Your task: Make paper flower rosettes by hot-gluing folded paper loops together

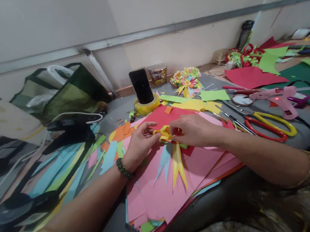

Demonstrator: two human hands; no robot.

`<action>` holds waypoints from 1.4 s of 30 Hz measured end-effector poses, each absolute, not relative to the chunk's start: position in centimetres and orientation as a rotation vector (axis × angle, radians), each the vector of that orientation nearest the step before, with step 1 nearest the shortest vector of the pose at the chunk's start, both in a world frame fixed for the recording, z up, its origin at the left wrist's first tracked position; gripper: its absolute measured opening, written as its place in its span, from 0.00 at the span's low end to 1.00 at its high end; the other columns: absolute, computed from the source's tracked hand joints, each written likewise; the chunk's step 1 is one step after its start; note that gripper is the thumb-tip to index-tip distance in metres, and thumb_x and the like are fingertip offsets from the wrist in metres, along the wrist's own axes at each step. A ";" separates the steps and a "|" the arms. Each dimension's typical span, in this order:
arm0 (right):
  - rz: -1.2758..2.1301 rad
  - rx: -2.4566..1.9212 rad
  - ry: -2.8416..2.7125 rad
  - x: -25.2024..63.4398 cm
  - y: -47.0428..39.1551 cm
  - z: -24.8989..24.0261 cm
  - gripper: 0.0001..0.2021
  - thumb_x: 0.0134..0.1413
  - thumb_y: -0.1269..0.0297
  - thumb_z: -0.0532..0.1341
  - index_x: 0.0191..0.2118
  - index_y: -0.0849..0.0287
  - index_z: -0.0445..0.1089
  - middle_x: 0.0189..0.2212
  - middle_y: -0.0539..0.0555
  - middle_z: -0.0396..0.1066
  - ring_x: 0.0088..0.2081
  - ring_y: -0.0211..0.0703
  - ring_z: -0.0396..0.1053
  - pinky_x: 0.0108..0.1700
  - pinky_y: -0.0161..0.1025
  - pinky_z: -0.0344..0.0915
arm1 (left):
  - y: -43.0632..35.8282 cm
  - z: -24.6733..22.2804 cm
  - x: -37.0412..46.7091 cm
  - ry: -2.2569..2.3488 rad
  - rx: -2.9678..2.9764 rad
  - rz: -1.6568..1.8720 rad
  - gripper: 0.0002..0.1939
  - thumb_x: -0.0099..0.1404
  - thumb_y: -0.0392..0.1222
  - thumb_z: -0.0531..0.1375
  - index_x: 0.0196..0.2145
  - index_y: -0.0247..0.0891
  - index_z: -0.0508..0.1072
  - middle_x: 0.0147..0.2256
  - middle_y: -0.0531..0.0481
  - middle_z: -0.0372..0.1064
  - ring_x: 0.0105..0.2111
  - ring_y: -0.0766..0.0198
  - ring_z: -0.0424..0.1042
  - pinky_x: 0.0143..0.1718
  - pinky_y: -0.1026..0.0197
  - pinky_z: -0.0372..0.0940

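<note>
Both hands meet over a stack of coloured paper sheets [164, 190], pink on top. Between them is a yellow paper flower [165, 133] with strips curled into loops. My left hand [144, 141] pinches its left edge between thumb and fingers. My right hand [192, 130] closes on its right side, fingertips partly hidden behind the paper. Below the flower hang a yellow ribbon tail [178, 166] and a light blue tail [164, 163], both with notched ends. A red sheet [162, 117] lies just behind.
A phone [141, 86] leans upright in a yellow tape roll [148, 105]. To the right lie scissors [269, 128] and a pink glue gun [278, 99] with a red light. Finished paper flowers [187, 79] sit by a cup [158, 74]. Paper strips [62, 168] and a green bag [64, 91] are left.
</note>
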State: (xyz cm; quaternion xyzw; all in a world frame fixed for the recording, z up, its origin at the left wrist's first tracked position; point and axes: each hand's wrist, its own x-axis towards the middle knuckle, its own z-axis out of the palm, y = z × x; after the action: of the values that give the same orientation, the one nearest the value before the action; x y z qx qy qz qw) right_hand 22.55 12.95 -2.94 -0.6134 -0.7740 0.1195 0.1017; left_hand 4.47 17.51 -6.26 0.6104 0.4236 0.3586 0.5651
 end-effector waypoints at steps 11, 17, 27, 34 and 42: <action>0.573 -1.699 -2.113 22.9 13.1 -3.0 0.06 0.52 0.76 0.62 0.32 0.58 0.73 0.26 0.48 0.73 0.26 0.34 0.65 0.29 0.32 0.55 | 17.2 -6.3 4.3 0.947 1.386 0.858 0.25 0.47 0.48 0.71 0.41 0.37 0.70 0.26 0.59 0.67 0.22 0.67 0.73 0.22 0.64 0.71; 0.567 -1.774 -2.206 22.9 13.0 -2.9 0.11 0.53 0.76 0.60 0.33 0.55 0.79 0.26 0.49 0.76 0.26 0.36 0.67 0.29 0.35 0.55 | 17.3 -6.3 4.3 0.934 1.407 0.827 0.23 0.46 0.49 0.73 0.36 0.36 0.75 0.28 0.54 0.73 0.24 0.65 0.75 0.26 0.62 0.74; 0.371 -1.848 -2.392 22.5 13.2 -3.1 0.14 0.55 0.75 0.61 0.37 0.54 0.83 0.33 0.56 0.81 0.32 0.46 0.74 0.27 0.38 0.51 | 17.3 -6.6 4.4 0.960 1.481 0.840 0.18 0.46 0.49 0.73 0.33 0.36 0.81 0.30 0.48 0.79 0.29 0.62 0.77 0.31 0.62 0.76; 0.436 -1.900 -2.492 22.1 13.0 -2.3 0.16 0.58 0.76 0.59 0.43 0.54 0.83 0.41 0.56 0.81 0.41 0.47 0.74 0.29 0.37 0.51 | 17.3 -6.6 4.5 0.970 1.467 0.826 0.20 0.45 0.50 0.73 0.33 0.36 0.78 0.28 0.50 0.77 0.25 0.64 0.75 0.28 0.61 0.75; 0.383 -1.850 -2.578 22.2 13.2 -2.5 0.17 0.59 0.76 0.59 0.45 0.53 0.83 0.38 0.54 0.81 0.45 0.47 0.70 0.29 0.38 0.49 | 17.7 -7.1 4.4 0.962 1.647 0.884 0.16 0.49 0.51 0.69 0.28 0.37 0.73 0.24 0.53 0.71 0.23 0.65 0.72 0.22 0.65 0.69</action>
State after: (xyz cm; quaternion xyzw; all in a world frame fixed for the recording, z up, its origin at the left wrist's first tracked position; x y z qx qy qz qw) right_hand 22.17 13.21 -2.54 -0.5787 -0.8062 0.1199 -0.0272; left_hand 4.44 17.70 -7.06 0.6801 0.3971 0.3649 0.4966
